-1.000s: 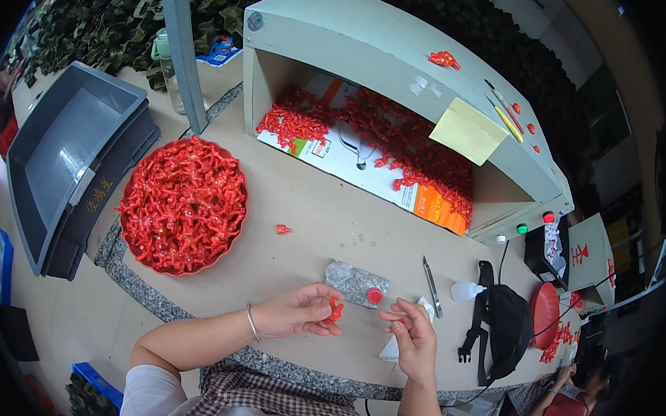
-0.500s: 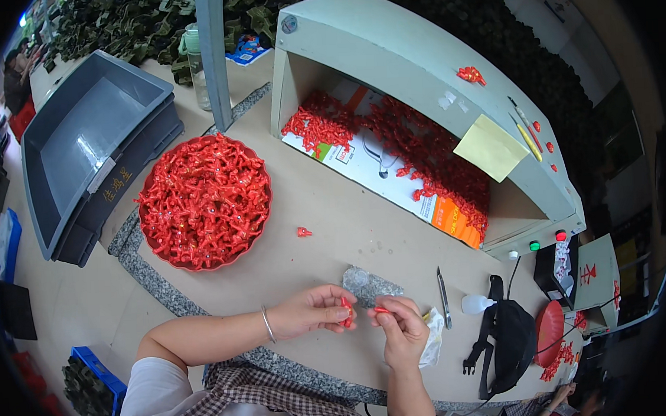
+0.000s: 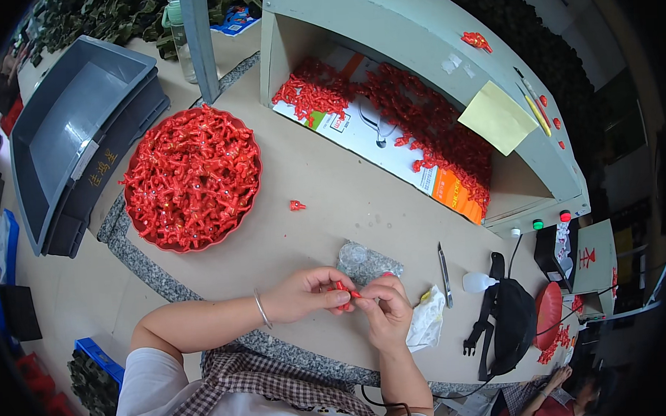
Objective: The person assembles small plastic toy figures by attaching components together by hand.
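The left hand (image 3: 307,292) and right hand (image 3: 386,310) meet fingertip to fingertip over the desk (image 3: 333,208), both pinching one small red piece (image 3: 342,287) between them. A second ago they worked a little apart near the clear bag (image 3: 366,262); half a second ago they closed in, and now they press together, which suggests the piece is being joined or fitted rather than picked up. The piece itself is mostly covered by fingers, so its shape is hard to make out, and whether it is one part or two I cannot tell.

Just right of the right hand lies a crumpled white wrapper (image 3: 427,319), then tweezers (image 3: 444,274) and a black pouch (image 3: 513,323). A lone red piece (image 3: 297,205) sits on the desk farther up. To the upper left a red tray (image 3: 137,235) is heaped with similar pieces, beside stacked grey bins (image 3: 77,137). More red pieces fill the open shelf box (image 3: 415,48). The lower right corner is cut off.
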The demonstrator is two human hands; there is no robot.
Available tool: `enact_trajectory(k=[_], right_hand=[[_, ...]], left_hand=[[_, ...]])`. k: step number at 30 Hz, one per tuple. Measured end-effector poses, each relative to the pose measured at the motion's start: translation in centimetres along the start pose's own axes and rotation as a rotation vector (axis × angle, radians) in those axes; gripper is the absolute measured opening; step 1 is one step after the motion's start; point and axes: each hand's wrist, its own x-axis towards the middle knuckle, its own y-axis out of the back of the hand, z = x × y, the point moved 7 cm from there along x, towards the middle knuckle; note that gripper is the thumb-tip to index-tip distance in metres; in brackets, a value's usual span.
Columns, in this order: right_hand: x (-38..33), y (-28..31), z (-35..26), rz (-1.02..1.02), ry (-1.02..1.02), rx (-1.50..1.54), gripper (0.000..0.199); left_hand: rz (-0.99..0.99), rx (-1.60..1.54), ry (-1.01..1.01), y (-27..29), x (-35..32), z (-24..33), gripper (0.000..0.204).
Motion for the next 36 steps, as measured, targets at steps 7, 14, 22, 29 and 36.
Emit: enact_trajectory(k=[7,14,22,29,36], right_hand=[[-1.1,-1.2,1.7,-0.015,-0.318,0.326,0.012],[0.6,-1.3,-1.9,-0.176,0.101,-0.341,0.023],[0.4,-1.4,-2.8,-0.171,0.267,-0.503,0.021],[0.0,1.3,-0.7,0.043,-0.068,-0.273,0.008],[-1.1,3.2,1.1,0.153,-0.371,0.11,0.012]], left_hand=[[0.034,0.231,-0.092,-0.2,-0.5,0.4,0.018],[0.02,0.016,0.107,0.4,-0.4,-0.5,0.019],[-0.073,0.062,0.175,0.2,-0.5,-0.8,0.026],[-0.02,0.001,0.132,-0.2,-0.3,-0.9,0.026],[-0.018,0.001,0.079,0.0,-0.1,-0.5,0.031]])
